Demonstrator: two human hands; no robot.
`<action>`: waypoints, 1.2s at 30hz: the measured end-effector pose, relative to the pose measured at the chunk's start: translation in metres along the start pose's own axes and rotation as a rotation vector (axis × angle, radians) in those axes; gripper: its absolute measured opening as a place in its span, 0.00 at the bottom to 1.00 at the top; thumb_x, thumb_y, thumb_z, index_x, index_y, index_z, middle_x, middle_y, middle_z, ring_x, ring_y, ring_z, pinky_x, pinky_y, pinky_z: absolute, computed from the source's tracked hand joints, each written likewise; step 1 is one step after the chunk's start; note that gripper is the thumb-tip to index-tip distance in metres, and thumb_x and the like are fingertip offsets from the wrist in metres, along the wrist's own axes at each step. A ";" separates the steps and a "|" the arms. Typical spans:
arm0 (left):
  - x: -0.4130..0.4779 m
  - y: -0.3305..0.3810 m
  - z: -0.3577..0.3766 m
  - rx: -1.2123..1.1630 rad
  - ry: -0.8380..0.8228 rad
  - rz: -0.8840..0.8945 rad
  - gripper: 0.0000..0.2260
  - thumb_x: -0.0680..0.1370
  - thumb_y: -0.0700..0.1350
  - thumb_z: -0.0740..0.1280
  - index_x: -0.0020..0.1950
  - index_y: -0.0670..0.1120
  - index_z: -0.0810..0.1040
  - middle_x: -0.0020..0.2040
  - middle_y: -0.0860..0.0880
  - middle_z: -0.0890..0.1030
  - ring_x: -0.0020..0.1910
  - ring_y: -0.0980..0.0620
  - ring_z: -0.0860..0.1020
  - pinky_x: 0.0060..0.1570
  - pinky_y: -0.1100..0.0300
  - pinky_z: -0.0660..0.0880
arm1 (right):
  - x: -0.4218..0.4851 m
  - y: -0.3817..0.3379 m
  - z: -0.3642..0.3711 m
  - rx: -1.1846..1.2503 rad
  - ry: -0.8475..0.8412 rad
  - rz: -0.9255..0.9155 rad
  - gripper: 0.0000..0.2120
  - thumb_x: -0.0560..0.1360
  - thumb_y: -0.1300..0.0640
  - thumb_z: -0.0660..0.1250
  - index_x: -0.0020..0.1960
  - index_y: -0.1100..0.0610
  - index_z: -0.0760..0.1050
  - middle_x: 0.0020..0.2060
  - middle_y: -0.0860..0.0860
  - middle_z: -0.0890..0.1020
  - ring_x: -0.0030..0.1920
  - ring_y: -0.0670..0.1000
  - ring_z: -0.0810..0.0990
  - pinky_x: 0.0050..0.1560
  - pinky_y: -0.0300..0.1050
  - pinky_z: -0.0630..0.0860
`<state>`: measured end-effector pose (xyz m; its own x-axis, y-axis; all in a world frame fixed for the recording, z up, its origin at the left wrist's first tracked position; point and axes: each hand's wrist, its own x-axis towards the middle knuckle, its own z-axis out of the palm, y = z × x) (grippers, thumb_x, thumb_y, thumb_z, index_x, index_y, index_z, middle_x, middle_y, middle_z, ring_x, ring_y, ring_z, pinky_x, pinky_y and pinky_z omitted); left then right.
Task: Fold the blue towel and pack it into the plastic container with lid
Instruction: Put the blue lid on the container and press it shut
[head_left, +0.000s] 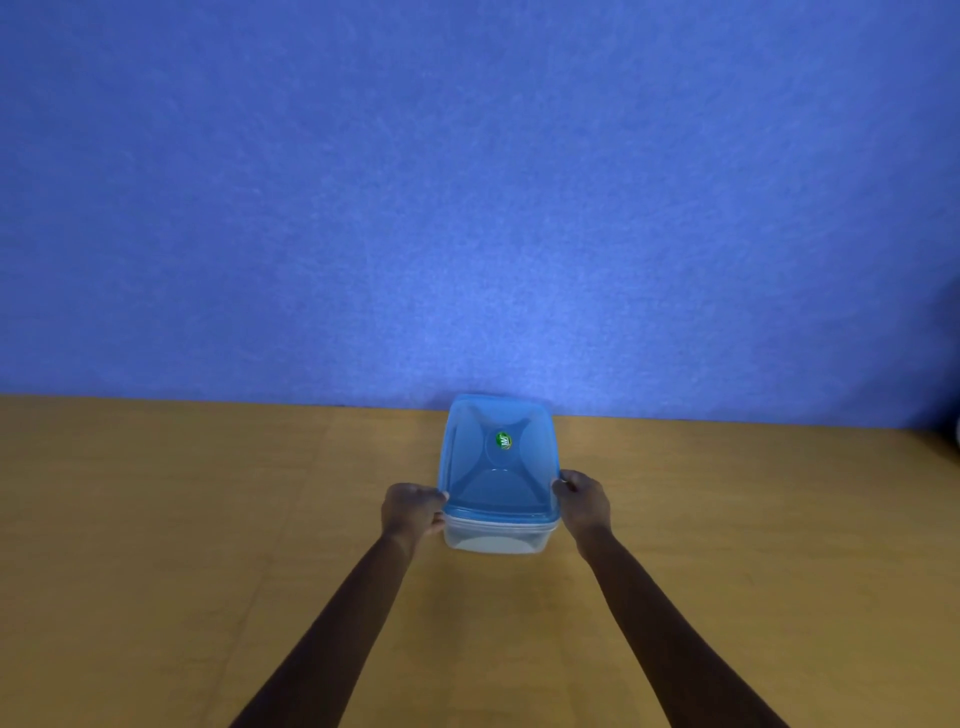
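Item: container on the worktop, near the blue wall; lid seated. Our left hand and right hand gripped its lid edges. Towel: possibly inside, walls too cloudy to tell. Nothing obstructed us.

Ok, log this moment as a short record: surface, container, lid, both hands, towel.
surface: wooden table against a blue wall
container: clear plastic box, resting on the table near the wall
lid: blue, on top of the box, green sticker at its centre
left hand: gripping the box's left side at the lid edge
right hand: gripping the right side at the lid edge
towel: not visible; cannot tell whether it is inside
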<state>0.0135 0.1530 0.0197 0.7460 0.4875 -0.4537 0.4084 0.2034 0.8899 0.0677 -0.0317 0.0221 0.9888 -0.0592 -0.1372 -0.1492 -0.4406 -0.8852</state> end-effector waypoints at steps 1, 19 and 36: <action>-0.001 0.000 0.000 -0.013 0.000 -0.009 0.11 0.74 0.32 0.65 0.31 0.40 0.73 0.33 0.44 0.74 0.31 0.49 0.74 0.19 0.68 0.75 | 0.000 -0.001 0.000 -0.006 -0.001 -0.007 0.12 0.76 0.64 0.60 0.52 0.69 0.79 0.47 0.65 0.82 0.43 0.57 0.75 0.42 0.42 0.66; -0.013 0.000 -0.007 -0.241 -0.067 -0.074 0.09 0.73 0.28 0.65 0.34 0.37 0.74 0.37 0.41 0.76 0.36 0.49 0.75 0.42 0.59 0.82 | -0.008 -0.004 -0.003 0.006 -0.049 0.063 0.17 0.77 0.57 0.62 0.64 0.62 0.74 0.59 0.61 0.80 0.58 0.61 0.79 0.60 0.59 0.76; -0.014 0.000 -0.010 -0.251 -0.071 -0.109 0.09 0.74 0.28 0.65 0.34 0.37 0.75 0.36 0.41 0.76 0.35 0.47 0.76 0.34 0.61 0.82 | -0.008 0.002 0.000 0.115 -0.021 0.138 0.18 0.77 0.55 0.63 0.65 0.61 0.74 0.60 0.61 0.79 0.58 0.60 0.79 0.58 0.54 0.78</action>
<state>-0.0022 0.1545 0.0263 0.7432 0.3922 -0.5420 0.3518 0.4599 0.8153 0.0594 -0.0316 0.0214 0.9585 -0.0927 -0.2696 -0.2851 -0.3237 -0.9022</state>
